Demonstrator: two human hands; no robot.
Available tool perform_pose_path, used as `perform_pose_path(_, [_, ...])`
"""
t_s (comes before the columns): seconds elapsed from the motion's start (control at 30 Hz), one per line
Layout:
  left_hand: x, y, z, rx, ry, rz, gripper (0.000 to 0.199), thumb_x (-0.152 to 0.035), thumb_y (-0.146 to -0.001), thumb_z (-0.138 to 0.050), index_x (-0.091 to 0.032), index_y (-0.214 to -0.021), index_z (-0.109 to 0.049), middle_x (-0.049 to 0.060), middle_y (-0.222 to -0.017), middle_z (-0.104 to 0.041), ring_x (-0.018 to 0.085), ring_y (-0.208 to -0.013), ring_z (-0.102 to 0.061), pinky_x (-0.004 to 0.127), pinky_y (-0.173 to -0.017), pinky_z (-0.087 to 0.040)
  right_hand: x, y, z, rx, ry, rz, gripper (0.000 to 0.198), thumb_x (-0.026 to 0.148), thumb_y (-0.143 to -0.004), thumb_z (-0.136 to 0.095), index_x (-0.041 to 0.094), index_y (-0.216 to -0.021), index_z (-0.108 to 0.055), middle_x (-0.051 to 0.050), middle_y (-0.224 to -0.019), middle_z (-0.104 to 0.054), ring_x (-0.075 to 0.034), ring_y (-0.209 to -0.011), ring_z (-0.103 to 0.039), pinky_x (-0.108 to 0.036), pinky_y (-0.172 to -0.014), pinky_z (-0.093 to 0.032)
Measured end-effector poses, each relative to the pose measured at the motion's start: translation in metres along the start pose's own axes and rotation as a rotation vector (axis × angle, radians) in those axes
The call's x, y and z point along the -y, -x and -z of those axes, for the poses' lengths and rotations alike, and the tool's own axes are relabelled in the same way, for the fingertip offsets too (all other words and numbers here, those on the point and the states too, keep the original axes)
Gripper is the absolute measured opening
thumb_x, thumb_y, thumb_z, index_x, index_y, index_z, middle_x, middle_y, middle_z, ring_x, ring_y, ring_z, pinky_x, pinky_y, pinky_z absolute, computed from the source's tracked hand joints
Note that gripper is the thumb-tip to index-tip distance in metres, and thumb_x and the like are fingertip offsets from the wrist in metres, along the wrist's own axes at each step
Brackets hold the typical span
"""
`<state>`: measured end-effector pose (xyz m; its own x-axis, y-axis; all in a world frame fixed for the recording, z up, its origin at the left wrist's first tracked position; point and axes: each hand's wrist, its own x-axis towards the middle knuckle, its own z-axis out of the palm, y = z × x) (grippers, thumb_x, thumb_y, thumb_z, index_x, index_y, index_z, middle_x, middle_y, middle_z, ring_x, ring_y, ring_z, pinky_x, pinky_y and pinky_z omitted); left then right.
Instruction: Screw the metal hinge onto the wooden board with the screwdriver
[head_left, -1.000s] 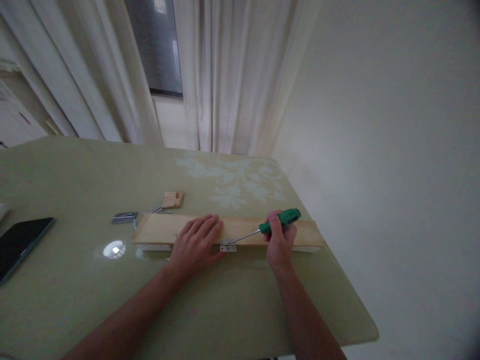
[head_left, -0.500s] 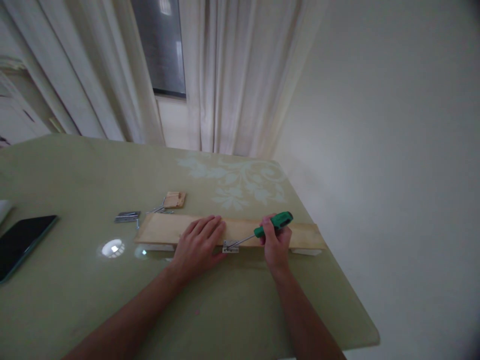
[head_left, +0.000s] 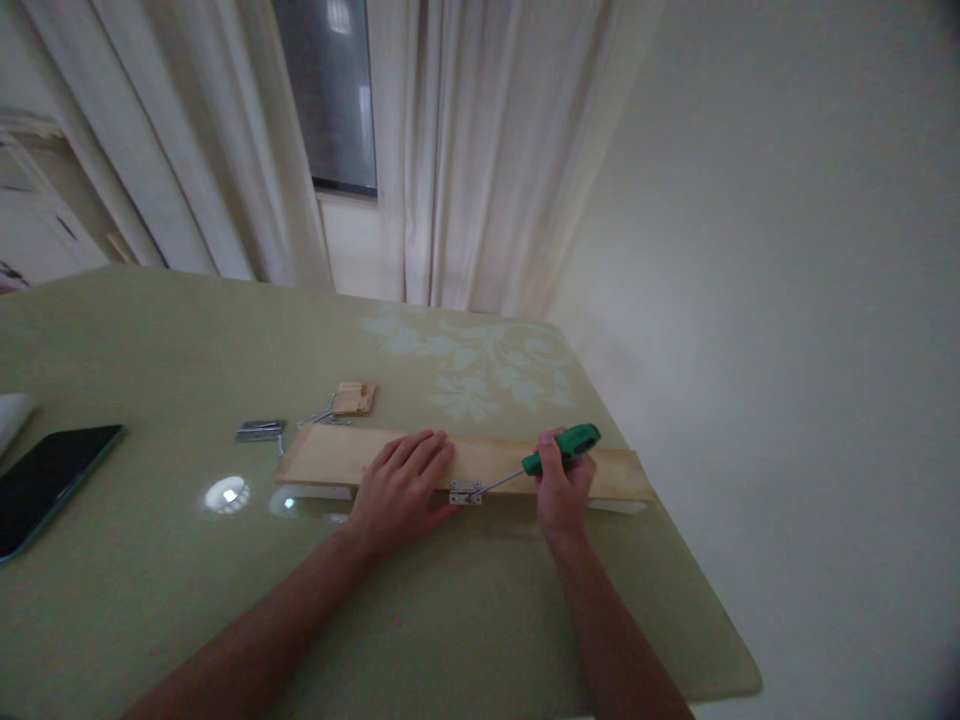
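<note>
A long wooden board point(head_left: 322, 455) lies on the table, raised on white pieces at both ends. My left hand point(head_left: 401, 485) grips its front edge, with fingers across the top and the thumb low beside a small metal hinge point(head_left: 466, 492). The hinge sits against the board's front edge. In my right hand point(head_left: 562, 495) is a screwdriver point(head_left: 561, 450) with a green handle, its fingers closed around it. The shaft slants down to the left, and its tip meets the hinge. Any screw under the tip is too small to make out.
Behind the board's left end are a small wooden block point(head_left: 355, 398), some screws point(head_left: 319, 413) and another pair of metal hinges point(head_left: 260, 430). A phone point(head_left: 56, 485) lies at the far left. The table's right edge point(head_left: 697, 560) runs near a white wall point(head_left: 810, 350).
My right hand and the screwdriver have shifted slightly to the right, and the tip now touches farther right on the hinge. My left hand keeps its place on the board.
</note>
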<state>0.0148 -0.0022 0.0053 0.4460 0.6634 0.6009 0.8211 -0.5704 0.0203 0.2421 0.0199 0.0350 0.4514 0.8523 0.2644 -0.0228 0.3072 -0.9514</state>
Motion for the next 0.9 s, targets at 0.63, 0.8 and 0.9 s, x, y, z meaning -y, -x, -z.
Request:
perform_pose_path(0.63, [0.0, -0.001, 0.002, 0.0, -0.008, -0.005, 0.052, -0.041, -0.089, -0.078, -0.019, -0.135, -0.069, 0.016, -0.14, -0.072, 0.037, -0.127, -0.068, 0.05, -0.104, -0.054, 0.006, 0.011, -0.005, 0.118, 0.022, 0.018, 0.047, 0.063, -0.081, -0.077, 0.019, -0.069, -0.061, 0.005, -0.051, -0.054, -0.009, -0.038, -0.046, -0.02, -0.034, -0.036])
perform_pose_path(0.8, [0.0, -0.001, 0.002, -0.007, 0.002, -0.004, 0.051, -0.04, -0.089, -0.076, -0.018, -0.135, -0.068, 0.016, -0.14, -0.072, 0.037, -0.127, -0.067, 0.05, -0.105, -0.054, 0.005, 0.01, -0.005, 0.12, 0.021, 0.026, 0.047, 0.062, -0.082, -0.075, 0.02, -0.069, -0.059, 0.006, -0.051, -0.05, -0.008, -0.039, -0.044, -0.019, -0.034, -0.035])
perform_pose_path(0.9, [0.0, 0.0, 0.002, -0.008, -0.005, -0.015, 0.053, -0.04, -0.089, -0.076, -0.015, -0.135, -0.068, 0.017, -0.14, -0.072, 0.037, -0.126, -0.067, 0.051, -0.104, -0.054, 0.003, 0.007, -0.002, 0.086, 0.016, 0.035, 0.046, 0.061, -0.082, -0.075, 0.02, -0.07, -0.059, 0.006, -0.053, -0.049, -0.008, -0.042, -0.042, -0.019, -0.035, -0.034])
